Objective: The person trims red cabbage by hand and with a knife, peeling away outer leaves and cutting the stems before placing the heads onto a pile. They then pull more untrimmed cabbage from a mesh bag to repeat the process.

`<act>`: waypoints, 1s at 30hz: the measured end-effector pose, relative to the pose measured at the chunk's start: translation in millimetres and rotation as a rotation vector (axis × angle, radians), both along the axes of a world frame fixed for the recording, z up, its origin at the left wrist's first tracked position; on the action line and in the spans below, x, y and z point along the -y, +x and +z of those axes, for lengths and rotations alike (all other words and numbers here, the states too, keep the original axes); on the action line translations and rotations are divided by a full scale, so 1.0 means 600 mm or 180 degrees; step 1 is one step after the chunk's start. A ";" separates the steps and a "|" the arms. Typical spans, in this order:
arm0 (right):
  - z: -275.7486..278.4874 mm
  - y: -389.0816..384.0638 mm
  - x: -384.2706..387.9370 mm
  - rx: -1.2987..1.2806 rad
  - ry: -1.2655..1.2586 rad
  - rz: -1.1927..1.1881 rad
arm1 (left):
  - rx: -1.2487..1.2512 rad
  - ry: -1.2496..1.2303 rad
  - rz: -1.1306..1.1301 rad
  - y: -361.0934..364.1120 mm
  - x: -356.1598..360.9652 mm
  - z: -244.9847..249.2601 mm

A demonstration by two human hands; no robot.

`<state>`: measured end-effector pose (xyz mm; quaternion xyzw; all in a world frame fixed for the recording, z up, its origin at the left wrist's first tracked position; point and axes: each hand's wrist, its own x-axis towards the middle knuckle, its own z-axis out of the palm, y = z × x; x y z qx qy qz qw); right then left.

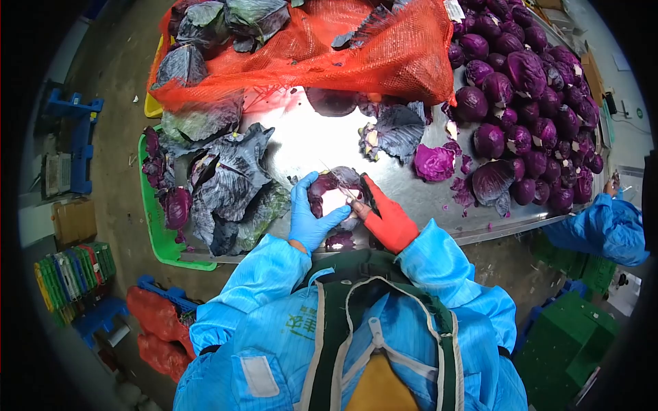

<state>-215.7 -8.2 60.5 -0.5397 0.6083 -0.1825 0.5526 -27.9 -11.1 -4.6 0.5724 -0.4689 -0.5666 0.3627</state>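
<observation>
My left hand (310, 214), in a blue glove, is closed around the left side of a red cabbage (329, 183) at the table's front edge. A pale cut patch shows on the cabbage. My right hand (385, 218), in a red glove with bare fingertips showing, is at the cabbage's right side. It grips what looks like a small knife, whose thin blade (340, 181) lies over the cabbage; the handle is hidden. Dark loose outer leaves (229, 181) lie left of my hands. A trimmed leafy piece (397, 130) lies beyond them.
Many red cabbages (528, 113) are heaped at the right of the metal table (295, 147). A red mesh bag (329, 58) with leafy heads lies across the back. A green crate (154, 219) stands at the left edge. Another person's blue sleeve (606, 229) is at far right.
</observation>
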 end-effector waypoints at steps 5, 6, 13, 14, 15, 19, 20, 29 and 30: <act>-0.010 -0.006 0.005 -0.0159 -0.0012 0.0098 | 0.0885 -0.0587 0.0016 -0.020 -0.002 0.012; -0.013 -0.006 0.007 -0.0169 0.0010 0.0090 | 0.0946 -0.0591 0.0064 -0.024 0.001 0.015; -0.029 -0.018 0.045 -0.0581 0.0172 -0.0113 | 0.0401 -0.0394 0.0351 -0.056 0.007 0.022; -0.049 -0.025 0.052 -0.0772 0.0223 -0.0190 | 0.0390 -0.0399 0.0347 -0.052 0.000 0.022; -0.129 -0.049 0.045 -0.0734 -0.0351 -0.0866 | 0.0849 -0.0850 0.0047 -0.042 -0.008 0.020; -0.175 -0.084 0.056 -0.0537 -0.0290 -0.1046 | 0.0261 -0.0797 0.0030 -0.023 0.002 -0.009; -0.169 -0.085 0.059 -0.0614 -0.0239 -0.1121 | -0.0551 -0.0230 0.0126 -0.006 0.003 -0.019; -0.035 -0.091 0.057 -0.0474 -0.0787 -0.0656 | -0.0172 -0.0044 0.0424 0.031 0.008 0.022; -0.035 -0.083 0.059 -0.0649 -0.1034 -0.0582 | -0.0017 -0.0240 0.0311 0.027 0.005 0.017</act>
